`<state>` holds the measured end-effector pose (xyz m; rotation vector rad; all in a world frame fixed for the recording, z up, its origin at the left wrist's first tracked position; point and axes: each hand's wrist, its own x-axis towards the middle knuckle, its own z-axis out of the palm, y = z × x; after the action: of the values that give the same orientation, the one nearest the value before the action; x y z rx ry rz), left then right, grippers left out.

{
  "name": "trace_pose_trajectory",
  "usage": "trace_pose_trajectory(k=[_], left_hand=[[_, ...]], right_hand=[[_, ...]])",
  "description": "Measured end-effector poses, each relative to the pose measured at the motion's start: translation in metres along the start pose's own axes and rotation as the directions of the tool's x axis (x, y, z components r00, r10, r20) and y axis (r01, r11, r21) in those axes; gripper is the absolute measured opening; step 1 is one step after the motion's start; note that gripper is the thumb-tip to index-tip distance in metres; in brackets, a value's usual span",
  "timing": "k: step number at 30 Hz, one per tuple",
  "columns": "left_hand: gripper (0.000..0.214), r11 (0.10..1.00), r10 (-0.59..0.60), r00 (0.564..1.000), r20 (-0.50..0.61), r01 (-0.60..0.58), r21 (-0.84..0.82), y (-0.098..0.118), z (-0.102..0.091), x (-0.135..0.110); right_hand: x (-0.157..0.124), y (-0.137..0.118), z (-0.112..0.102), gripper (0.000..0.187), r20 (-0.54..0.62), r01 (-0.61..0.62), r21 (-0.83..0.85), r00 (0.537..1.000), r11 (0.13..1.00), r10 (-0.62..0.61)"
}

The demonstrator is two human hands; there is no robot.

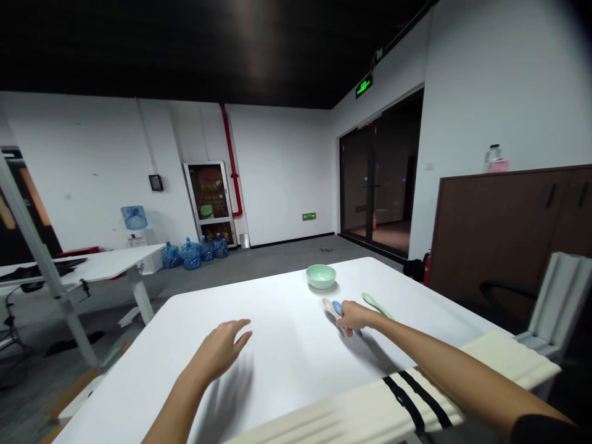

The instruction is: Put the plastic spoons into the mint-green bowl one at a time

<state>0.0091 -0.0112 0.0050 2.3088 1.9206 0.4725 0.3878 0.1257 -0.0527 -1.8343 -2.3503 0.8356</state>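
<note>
My right hand [355,316] is closed around a blue spoon [337,306], low over the white table [277,351]. A beige spoon [328,306] lies right beside the blue one, partly hidden by my fingers; whether they grip it too is unclear. Just right of this hand a light green spoon [375,303] rests on the tabletop, its handle end behind my forearm. Farther back stands a light green bowl [320,277], and no contents show in it. My left hand [224,346] hovers above the left part of the table with fingers apart and nothing in them.
Cream-coloured slats [370,401] with black straps run along the table's near edge. A second white desk [111,262] stands at the left. Several blue water bottles [190,254] are on the floor behind. A brown cabinet [499,228] and a chair armrest [502,287] are at the right.
</note>
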Motion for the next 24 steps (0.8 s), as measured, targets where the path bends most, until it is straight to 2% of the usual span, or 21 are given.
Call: trace_pose_trajectory(k=[8,12,24], left_hand=[[0.054,1.0,-0.002,1.0,0.0,0.002,0.006,0.003,-0.002,-0.001],[0.053,1.0,-0.003,1.0,0.003,0.003,0.004,0.004,-0.004,-0.002],[0.053,1.0,0.002,1.0,0.01,-0.002,0.005,0.003,-0.004,-0.001]], right_hand=[[0.003,0.0,0.008,0.02,0.064,-0.031,-0.036,0.997,0.999,0.033],[0.004,0.001,0.01,0.025,0.059,-0.04,-0.036,0.997,0.999,0.042],[0.003,-0.001,0.011,0.018,0.037,-0.081,-0.018,0.996,0.997,0.082]])
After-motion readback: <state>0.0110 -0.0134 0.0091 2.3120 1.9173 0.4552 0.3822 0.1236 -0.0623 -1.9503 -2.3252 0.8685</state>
